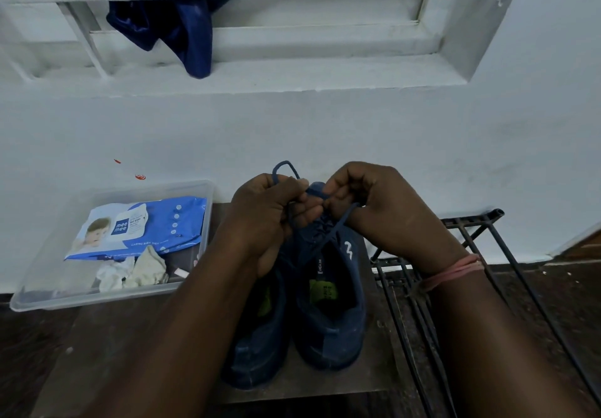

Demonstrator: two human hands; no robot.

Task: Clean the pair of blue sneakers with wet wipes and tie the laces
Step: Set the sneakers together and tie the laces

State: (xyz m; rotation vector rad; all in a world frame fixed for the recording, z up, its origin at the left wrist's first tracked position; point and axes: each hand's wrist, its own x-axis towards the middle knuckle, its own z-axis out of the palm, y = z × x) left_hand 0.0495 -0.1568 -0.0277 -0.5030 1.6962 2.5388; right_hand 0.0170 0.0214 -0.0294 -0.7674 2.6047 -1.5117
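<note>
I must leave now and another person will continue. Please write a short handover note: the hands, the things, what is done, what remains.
Left hand and right hand: each pinches the blue lace of the right sneaker, bow half formed.
Left sneaker stands beside it, touching, on the dark stool.
Wet wipes pack and used wipes lie in the clear tray, left.
Done: wiping, apparently.
Left: finish this bow; left sneaker's lace is hidden, check it.

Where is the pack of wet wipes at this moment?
In the head view, the pack of wet wipes lies in a clear plastic tray on the left, against the white wall, left of the blue sneakers, with crumpled wipes in front of it.
</note>
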